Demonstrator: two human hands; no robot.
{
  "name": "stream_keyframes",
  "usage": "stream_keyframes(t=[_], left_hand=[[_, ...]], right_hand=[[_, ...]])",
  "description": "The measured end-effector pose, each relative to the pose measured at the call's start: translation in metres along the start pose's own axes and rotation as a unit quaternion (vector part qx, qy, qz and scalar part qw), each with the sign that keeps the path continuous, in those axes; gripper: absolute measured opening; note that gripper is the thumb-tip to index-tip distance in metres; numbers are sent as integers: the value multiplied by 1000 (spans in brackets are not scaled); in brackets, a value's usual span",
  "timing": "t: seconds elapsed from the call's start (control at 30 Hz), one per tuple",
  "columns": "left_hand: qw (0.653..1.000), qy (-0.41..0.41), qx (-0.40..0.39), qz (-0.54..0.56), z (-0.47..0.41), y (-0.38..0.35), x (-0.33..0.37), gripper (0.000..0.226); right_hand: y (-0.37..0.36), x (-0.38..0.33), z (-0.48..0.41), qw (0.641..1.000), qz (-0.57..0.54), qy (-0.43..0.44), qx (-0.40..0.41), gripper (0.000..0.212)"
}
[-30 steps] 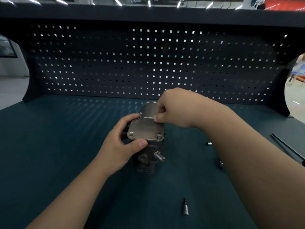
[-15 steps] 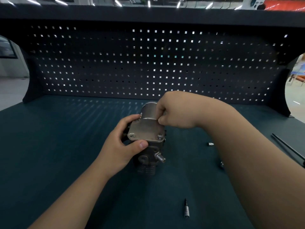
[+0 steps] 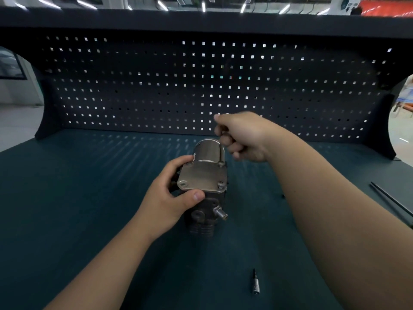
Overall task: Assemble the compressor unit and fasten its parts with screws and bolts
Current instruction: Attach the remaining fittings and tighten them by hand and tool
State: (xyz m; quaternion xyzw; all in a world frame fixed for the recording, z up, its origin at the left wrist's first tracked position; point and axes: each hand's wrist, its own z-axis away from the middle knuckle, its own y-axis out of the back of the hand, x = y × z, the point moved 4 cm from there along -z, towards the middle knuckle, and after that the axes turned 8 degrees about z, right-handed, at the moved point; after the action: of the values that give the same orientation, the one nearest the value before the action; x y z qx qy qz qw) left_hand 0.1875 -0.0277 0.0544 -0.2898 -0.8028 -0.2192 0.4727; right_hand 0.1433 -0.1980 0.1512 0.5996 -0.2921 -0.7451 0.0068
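Compressor point(image 3: 202, 180) points toward pegboard point(image 3: 134, 86) — left hand point(image 3: 166, 198) grips it, right hand point(image 3: 243, 137) a bolt point(image 3: 221, 153).

**Operator:** Report any legible text on the compressor unit point(image 3: 202, 182).

**Inspector:** None. The plate face between the left fingers point(image 3: 178, 164) and the right fingers point(image 3: 226, 142) is bare metal; no stamp, label or number resolves. The same holds for the thin metal rod point(image 3: 221, 153) pinched in the right fingers.

**Operator:** And away from the unit?

**Inspector:** The bit point(image 3: 256, 285) on the surface point(image 3: 89, 198), well below the right fingers, is too small to read. Far above and right of the right fingers, a red panel point(image 3: 386, 7) and a white panel point(image 3: 344, 3) are too blurred to read.
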Motion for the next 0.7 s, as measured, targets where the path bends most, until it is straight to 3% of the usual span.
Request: stream_keyframes(t=[0.07, 0.17, 0.23, 0.3, 0.4, 0.5, 0.6, 0.7], left_hand=[[1000, 1, 1, 4, 0, 0, 0, 68], [1000, 1, -1, 8, 0, -1, 0, 68], [1000, 5, -2, 11, -1, -1, 0, 69], [1000, 7, -1, 8, -1, -1, 0, 69], [1000, 7, 0, 8, 0, -1, 0, 68], [1000, 4, 7, 6, 0, -1, -1, 69], [1000, 11, 11, -6, 0, 1, -3, 74], [1000, 14, 11, -8, 1, 1, -4, 77]], right_hand=[[-6, 16, -9, 985, -139, -69, -76, 31], [-10, 29, -18, 974, -180, -77, -111, 19], [-9, 31, -19, 989, -103, -43, -92, 16], [-7, 23, -16, 997, 43, 39, -59, 15], [-6, 0, -8, 963, 214, 163, -13, 27], [-14, -20, -1, 941, 256, 220, -17, 40], [-26, -21, 0, 943, 249, 205, -84, 52], [-29, -19, 1, 959, 181, 168, -142, 41]])
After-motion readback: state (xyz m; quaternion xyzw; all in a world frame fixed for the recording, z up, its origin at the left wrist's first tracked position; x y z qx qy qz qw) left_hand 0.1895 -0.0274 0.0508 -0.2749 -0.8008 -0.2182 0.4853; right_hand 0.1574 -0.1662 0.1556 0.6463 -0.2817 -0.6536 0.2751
